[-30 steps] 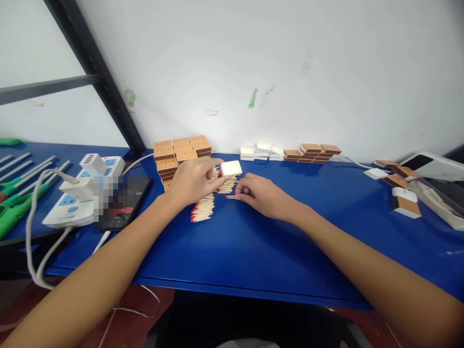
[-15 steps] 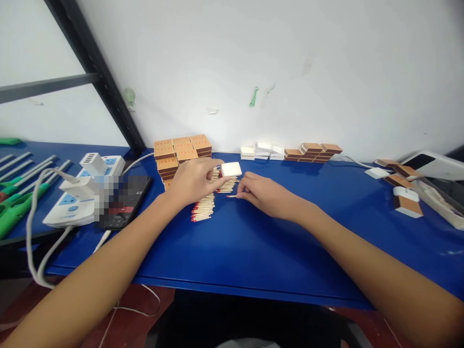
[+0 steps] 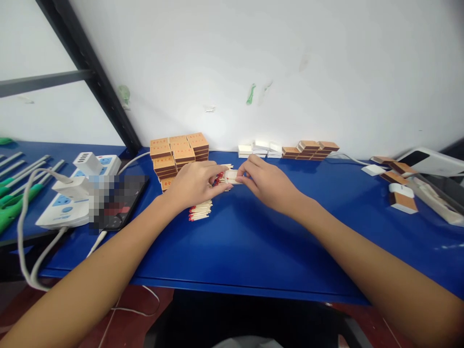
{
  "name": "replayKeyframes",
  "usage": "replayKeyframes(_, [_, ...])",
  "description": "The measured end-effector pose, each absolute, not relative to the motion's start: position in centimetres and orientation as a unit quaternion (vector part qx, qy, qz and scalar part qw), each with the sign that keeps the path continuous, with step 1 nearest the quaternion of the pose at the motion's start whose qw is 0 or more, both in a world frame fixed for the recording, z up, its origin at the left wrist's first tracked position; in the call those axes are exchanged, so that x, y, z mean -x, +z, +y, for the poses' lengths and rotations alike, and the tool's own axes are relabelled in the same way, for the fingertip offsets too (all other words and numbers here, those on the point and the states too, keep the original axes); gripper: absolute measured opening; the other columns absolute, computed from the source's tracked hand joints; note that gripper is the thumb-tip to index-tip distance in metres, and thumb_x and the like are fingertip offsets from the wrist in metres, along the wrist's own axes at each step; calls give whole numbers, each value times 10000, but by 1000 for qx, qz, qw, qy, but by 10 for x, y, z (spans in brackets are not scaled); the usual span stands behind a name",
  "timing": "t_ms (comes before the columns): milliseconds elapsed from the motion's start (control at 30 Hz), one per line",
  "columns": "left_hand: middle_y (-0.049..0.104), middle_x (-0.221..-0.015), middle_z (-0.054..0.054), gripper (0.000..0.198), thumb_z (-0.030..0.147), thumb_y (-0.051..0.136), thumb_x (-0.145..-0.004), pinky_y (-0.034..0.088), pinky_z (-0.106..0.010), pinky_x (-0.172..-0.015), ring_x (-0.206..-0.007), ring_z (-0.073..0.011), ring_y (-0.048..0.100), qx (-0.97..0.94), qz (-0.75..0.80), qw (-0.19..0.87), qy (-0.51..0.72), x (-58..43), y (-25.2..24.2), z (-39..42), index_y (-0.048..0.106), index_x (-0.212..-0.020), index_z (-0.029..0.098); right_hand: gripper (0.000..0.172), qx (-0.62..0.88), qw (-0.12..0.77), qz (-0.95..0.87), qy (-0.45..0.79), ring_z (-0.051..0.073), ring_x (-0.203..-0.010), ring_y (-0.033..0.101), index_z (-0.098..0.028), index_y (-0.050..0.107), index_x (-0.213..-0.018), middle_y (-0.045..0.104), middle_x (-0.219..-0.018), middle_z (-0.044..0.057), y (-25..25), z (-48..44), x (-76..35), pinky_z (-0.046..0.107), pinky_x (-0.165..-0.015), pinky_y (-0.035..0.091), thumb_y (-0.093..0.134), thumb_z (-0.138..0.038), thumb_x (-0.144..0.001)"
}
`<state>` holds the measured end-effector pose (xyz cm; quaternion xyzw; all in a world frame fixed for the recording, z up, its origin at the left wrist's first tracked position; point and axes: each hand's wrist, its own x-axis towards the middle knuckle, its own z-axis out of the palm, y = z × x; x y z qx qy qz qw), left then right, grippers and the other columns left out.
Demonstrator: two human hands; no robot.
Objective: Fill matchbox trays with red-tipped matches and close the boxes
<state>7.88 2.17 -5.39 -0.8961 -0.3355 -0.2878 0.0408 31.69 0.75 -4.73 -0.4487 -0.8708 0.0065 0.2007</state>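
Note:
My left hand (image 3: pixel 192 182) holds a small white matchbox tray (image 3: pixel 231 177) by its left end, between thumb and fingers. The tray is tilted so that its hollow inside faces me. My right hand (image 3: pixel 267 180) has its fingertips pinched together at the tray's right end; the match between them is mostly hidden. Beneath and beside my left hand lie red-tipped matches (image 3: pixel 200 211) in a pile on the blue table (image 3: pixel 246 251). Part of this pile is covered by my left hand and the tray.
Stacked brown matchboxes (image 3: pixel 181 147) stand behind my left hand. White trays (image 3: pixel 259 149) and brown box sleeves (image 3: pixel 310 150) line the wall. On the left are a phone (image 3: pixel 125 205) and a power strip (image 3: pixel 65 212); loose sleeves (image 3: pixel 403 202) lie at the right.
My right hand has moved up and left, bringing the match from above the table to the tray. My left hand has tipped the tray so its inside shows.

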Motion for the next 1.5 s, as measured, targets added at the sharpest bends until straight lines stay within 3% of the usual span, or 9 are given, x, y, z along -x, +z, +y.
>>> replayKeyframes(233, [640, -675, -10, 401, 565, 618, -977, 363, -289, -607, -641, -167, 586, 869, -393, 58, -297, -75, -45, 25, 753, -1056, 196, 173, 427, 281, -859, 10, 195, -846, 581, -189, 633, -1034, 597, -1026, 78, -51, 2, -311, 314, -764, 421, 489, -282, -1062])
replayKeyframes(467, [658, -697, -6, 324, 476, 672, -950, 332, -291, -594, -652, -172, 592, 848, -435, 58, -297, -75, -44, 25, 745, -1110, 204, 137, 392, 208, -894, 59, 170, -822, 575, -196, 679, -1064, 592, -1074, 71, -78, 6, -301, 302, -751, 430, 552, -236, -1029])
replayKeyframes(767, [649, -693, -6, 295, 493, 664, -958, 321, -302, -575, -633, -166, 577, 849, -440, 60, -287, -77, -40, 22, 724, -945, 204, 83, 411, 178, -889, 94, 182, -865, 594, -190, 638, -1035, 586, -1094, 71, -75, 7, -300, 308, -780, 450, 558, -209, -1023])
replayKeyframes(1100, [660, -700, -4, 330, 480, 668, -956, 325, -293, -580, -652, -169, 594, 847, -435, 56, -299, -75, -45, 25, 743, -1112, 199, 70, 408, 156, -893, 110, 170, -834, 596, -191, 623, -1025, 589, -1118, 72, -66, -3, -297, 302, -757, 448, 554, -203, -1027])
replayKeyframes(1500, [660, -701, -9, 296, 474, 680, -947, 307, -292, -573, -635, -167, 577, 849, -442, 53, -285, -77, -41, 23, 752, -1038, 201, 76, 415, 142, -890, 126, 174, -847, 601, -187, 624, -1006, 608, -1113, 78, -69, 0, -296, 308, -768, 448, 555, -206, -1031])
